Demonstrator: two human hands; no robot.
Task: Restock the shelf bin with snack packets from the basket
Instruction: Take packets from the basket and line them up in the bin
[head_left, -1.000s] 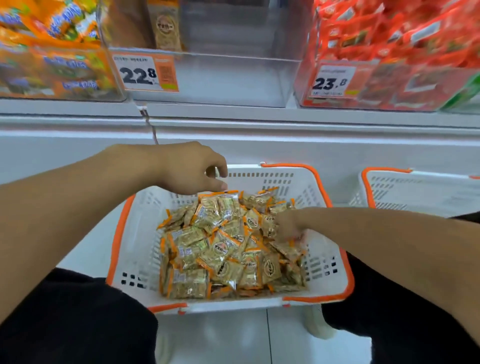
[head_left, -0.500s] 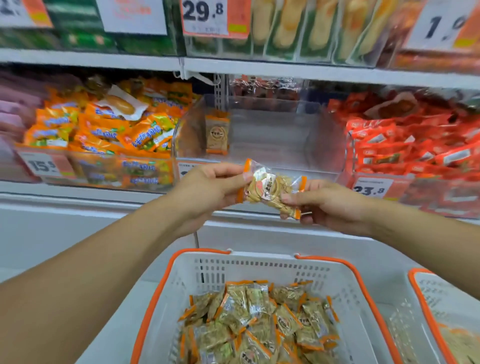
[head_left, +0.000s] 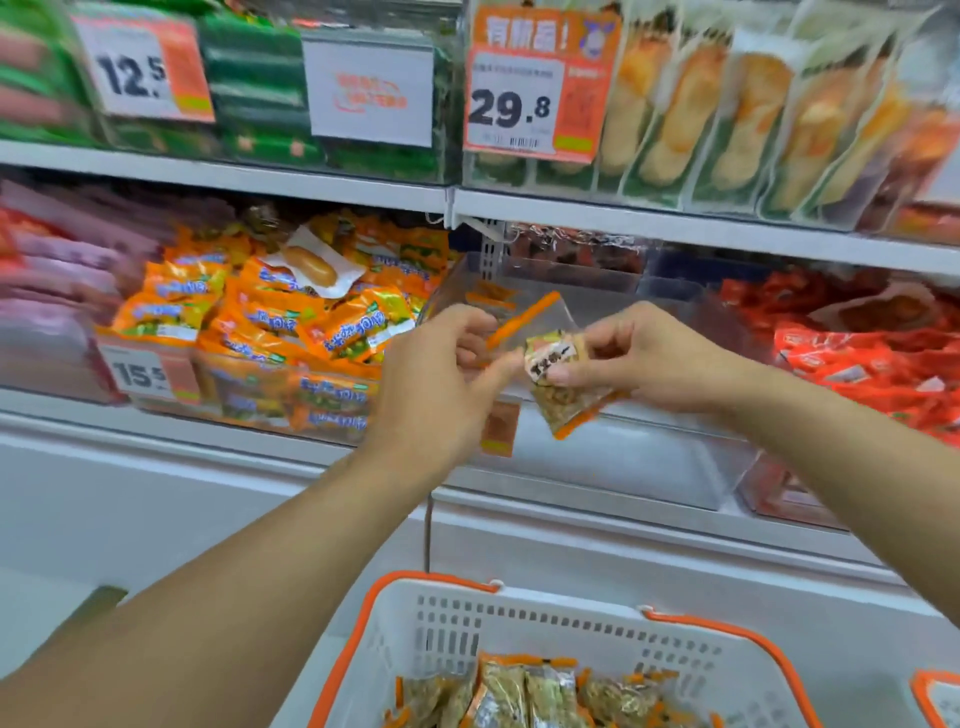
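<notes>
Two hands are raised in the head view, in front of a clear shelf bin (head_left: 613, 457). The right hand (head_left: 652, 358) pinches a snack packet (head_left: 558, 382) between thumb and curled fingers, gripping its upper part near the white label; the lower orange-edged corner of the packet hangs down below those fingers, tilted. The left hand (head_left: 441, 374) is just beside it, with its forefinger stretched out so that the tip touches the packet's left edge. Its other fingers are curled, and just above them an orange strip (head_left: 522, 318) slants upward; motion blur makes it impossible to tell whether that strip belongs to a second packet or whether those fingers hold it.

Beyond the fingertips, the bin's transparent walls show one or two blurred orange-topped packets (head_left: 491, 299) standing at its back left; the rest of its inside looks bare. Left of the left hand lies a bin heaped with orange and green bags (head_left: 270, 322) and a price tag reading 15.5 (head_left: 140, 374). Right of the right hand sit red packets (head_left: 857, 353). On the shelf above the fingers are tags reading 12.5 (head_left: 135, 73) and 29.8 (head_left: 511, 106).

Well below both hands, at the bottom edge, a white basket (head_left: 545, 623) with an orange rim holds more snack packets (head_left: 530, 696) of the same kind.
</notes>
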